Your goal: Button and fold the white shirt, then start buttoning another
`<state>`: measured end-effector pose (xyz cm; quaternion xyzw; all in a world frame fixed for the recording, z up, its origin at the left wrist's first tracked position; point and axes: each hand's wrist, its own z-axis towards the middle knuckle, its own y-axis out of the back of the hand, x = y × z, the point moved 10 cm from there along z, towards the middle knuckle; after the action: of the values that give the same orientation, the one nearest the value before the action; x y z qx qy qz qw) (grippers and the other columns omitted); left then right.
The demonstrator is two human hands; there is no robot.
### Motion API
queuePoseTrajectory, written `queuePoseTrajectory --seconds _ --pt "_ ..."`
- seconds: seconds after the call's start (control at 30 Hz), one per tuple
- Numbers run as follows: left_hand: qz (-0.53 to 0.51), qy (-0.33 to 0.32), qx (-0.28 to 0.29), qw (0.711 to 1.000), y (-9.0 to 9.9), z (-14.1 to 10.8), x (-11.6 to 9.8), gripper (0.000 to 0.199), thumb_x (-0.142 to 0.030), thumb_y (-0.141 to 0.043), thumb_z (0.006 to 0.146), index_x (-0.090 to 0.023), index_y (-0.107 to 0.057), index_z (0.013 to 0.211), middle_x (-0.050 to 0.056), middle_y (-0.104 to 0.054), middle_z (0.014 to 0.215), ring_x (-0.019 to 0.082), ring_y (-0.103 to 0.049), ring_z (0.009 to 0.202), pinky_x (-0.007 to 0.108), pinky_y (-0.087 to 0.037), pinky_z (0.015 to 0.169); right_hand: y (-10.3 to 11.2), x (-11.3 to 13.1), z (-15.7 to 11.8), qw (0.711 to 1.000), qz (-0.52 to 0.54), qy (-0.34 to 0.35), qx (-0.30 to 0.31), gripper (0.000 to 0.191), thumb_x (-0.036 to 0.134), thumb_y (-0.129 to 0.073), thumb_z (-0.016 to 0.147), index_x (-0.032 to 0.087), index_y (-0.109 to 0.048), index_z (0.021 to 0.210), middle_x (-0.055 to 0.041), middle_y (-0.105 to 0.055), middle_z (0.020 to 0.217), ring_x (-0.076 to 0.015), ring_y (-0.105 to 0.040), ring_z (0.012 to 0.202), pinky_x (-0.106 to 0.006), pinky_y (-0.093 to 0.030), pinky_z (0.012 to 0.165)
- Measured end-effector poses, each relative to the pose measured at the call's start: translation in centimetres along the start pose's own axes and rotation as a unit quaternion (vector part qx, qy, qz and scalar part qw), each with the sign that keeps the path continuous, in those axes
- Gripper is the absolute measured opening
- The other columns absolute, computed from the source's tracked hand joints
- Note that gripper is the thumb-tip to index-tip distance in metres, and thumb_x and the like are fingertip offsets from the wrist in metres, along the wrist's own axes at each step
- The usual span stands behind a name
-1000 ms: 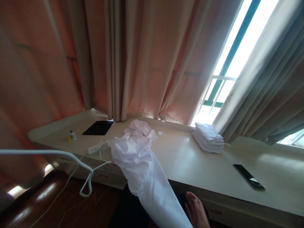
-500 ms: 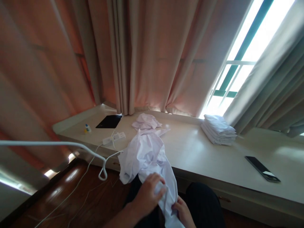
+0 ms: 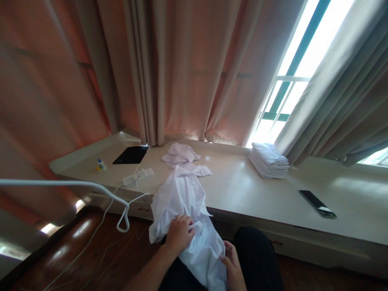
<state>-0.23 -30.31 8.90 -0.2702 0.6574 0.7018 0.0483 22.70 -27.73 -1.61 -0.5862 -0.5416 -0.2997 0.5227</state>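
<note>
A white cloth garment (image 3: 182,194) drapes from the desk's front edge down across my lap. On its left side my left hand (image 3: 180,235) pinches a fold of the fabric between thumb and fingers. Lower and to the right, my right hand (image 3: 233,262) grips the garment's right edge, thumb on top. Behind it on the desk lies a crumpled white cloth (image 3: 182,154), its front end meeting the draped fabric; whether the two are one piece I cannot tell.
The desk (image 3: 230,182) carries a stack of folded white cloths (image 3: 269,161), a phone (image 3: 317,204), a power strip (image 3: 138,177), a black mat (image 3: 131,155) and a small glue bottle (image 3: 102,164). A white cable (image 3: 91,184) crosses at left. Curtains (image 3: 188,72) hang behind.
My left hand has moved up and slightly left along the garment. The fabric between my hands is spread wider and flatter over my lap. The view has shifted a little right.
</note>
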Motion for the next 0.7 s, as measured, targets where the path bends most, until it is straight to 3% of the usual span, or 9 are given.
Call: queuePoseTrajectory --seconds 0.1,0.23,0.3,0.37,0.43,0.5,0.57,0.63,0.7 --pt "-0.022 -0.030 0.040 0.999 -1.3 -2.7 -2.0 0.012 -0.023 -0.055 0.076 -0.021 -0.062 0.085 0.006 -0.064 0.094 0.024 -0.054 0.097 0.035 -0.037 0.085 -0.5 1.1 0.8 0.997 0.004 -0.070 -0.027 0.065 0.057 -0.073 0.063 0.027 -0.051 0.116 -0.0031 -0.067 0.103 -0.0202 -0.066 0.081 -0.030 -0.049 0.069" --pt "-0.048 -0.078 0.148 0.985 -5.4 -7.3 -4.9 0.017 -0.029 -0.060 0.074 -0.025 -0.062 0.090 0.008 -0.065 0.098 0.027 -0.056 0.098 0.040 -0.039 0.086 -4.3 -0.1 0.1 0.970 0.047 -0.231 0.060 0.058 0.069 -0.058 0.073 0.021 -0.059 0.107 -0.0069 -0.070 0.090 -0.0221 -0.068 0.074 -0.033 -0.050 0.066" --pt "-0.041 -0.086 0.238 0.967 -8.2 -9.6 -5.8 0.014 -0.028 -0.060 0.075 -0.024 -0.064 0.088 0.011 -0.067 0.100 0.030 -0.058 0.098 0.043 -0.040 0.086 -5.6 -1.5 -0.5 0.955 0.053 -0.274 0.096 0.054 0.066 -0.060 0.073 0.016 -0.063 0.095 -0.0090 -0.070 0.083 -0.0237 -0.067 0.075 -0.034 -0.049 0.067" --pt "-0.034 -0.082 0.287 0.954 -9.4 -11.0 -6.1 0.013 -0.026 -0.054 0.080 -0.021 -0.066 0.084 0.013 -0.068 0.099 0.031 -0.059 0.097 0.044 -0.040 0.086 -5.7 -2.7 -0.5 0.959 0.028 -0.262 0.099 0.041 0.051 -0.071 0.067 0.015 -0.065 0.086 -0.0065 -0.068 0.075 -0.0216 -0.064 0.069 -0.031 -0.047 0.065" --pt "-0.056 -0.076 0.286 0.954 -8.5 -11.1 -6.0 0.018 -0.030 -0.051 0.084 -0.021 -0.066 0.082 0.010 -0.069 0.094 0.028 -0.060 0.091 0.040 -0.041 0.083 -5.3 -3.0 0.2 0.977 0.001 -0.196 0.086 0.030 0.034 -0.075 0.060 0.015 -0.064 0.081 -0.0018 -0.065 0.068 -0.0177 -0.060 0.063 -0.027 -0.044 0.062" --pt "-0.097 -0.065 0.242 0.963 -5.8 -9.8 -5.8 0.021 -0.039 -0.055 0.083 -0.022 -0.066 0.084 0.007 -0.068 0.088 0.023 -0.060 0.083 0.035 -0.042 0.078 -5.2 -2.1 0.8 0.990 -0.005 -0.113 0.089 0.030 0.027 -0.074 0.058 0.016 -0.065 0.085 -0.0003 -0.065 0.071 -0.0169 -0.059 0.067 -0.026 -0.044 0.065" --pt "-0.119 -0.064 0.137 0.981 -1.6 -7.5 -5.4 0.019 -0.039 -0.055 0.084 -0.023 -0.065 0.088 0.006 -0.066 0.090 0.022 -0.058 0.086 0.033 -0.042 0.079 -5.4 -0.3 1.0 0.994 -0.013 -0.036 0.105 0.032 0.029 -0.073 0.060 0.016 -0.066 0.089 -0.0018 -0.066 0.079 -0.0189 -0.059 0.076 -0.028 -0.045 0.072" --pt "-0.091 -0.079 0.011 0.993 2.4 -5.2 -5.4 0.024 -0.034 -0.058 0.082 -0.024 -0.063 0.102 0.007 -0.063 0.106 0.025 -0.054 0.105 0.036 -0.038 0.093 -5.6 2.2 0.9 0.993 -0.043 0.028 0.110 0.031 0.034 -0.073 0.062 0.017 -0.066 0.087 -0.0032 -0.066 0.083 -0.0204 -0.058 0.080 -0.030 -0.045 0.076" --pt "-0.047 -0.094 -0.043 0.994 3.7 -3.4 -5.6 0.045 -0.033 -0.064 0.077 -0.025 -0.057 0.121 0.008 -0.056 0.126 0.029 -0.045 0.120 0.039 -0.032 0.101 -5.9 4.5 0.5 0.987 -0.083 0.070 0.115 0.028 0.036 -0.072 0.064 0.017 -0.065 0.083 -0.0038 -0.066 0.084 -0.0214 -0.057 0.082 -0.031 -0.045 0.078"
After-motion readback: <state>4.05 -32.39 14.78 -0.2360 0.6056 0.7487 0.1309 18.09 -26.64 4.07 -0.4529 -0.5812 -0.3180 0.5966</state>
